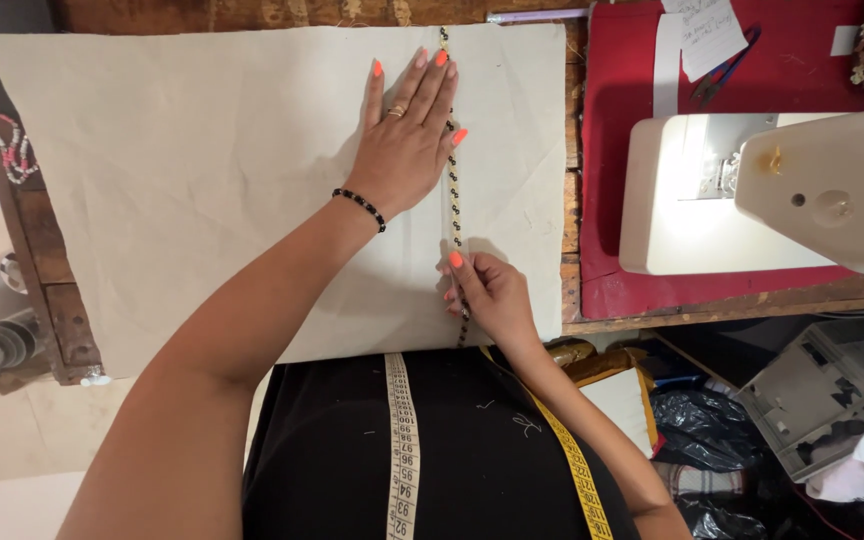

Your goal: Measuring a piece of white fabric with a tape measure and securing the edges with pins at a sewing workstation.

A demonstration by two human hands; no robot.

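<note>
Matt beige cloth [202, 170], glossy beaded trim [454, 190], rough worn wooden table [52, 290], smooth plastic sewing machine [752, 190]

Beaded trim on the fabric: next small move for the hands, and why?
Probably draw the right hand gently toward the body to tauten the beaded trim. The left hand lies flat, pinning its upper part on the beige fabric, while the right pinches the lower end, and the strip between wavers slightly.

The single head camera looked steeply down from above the person's chest, close over the tabletop [572, 210], facing away from the body toward its far edge.
</note>
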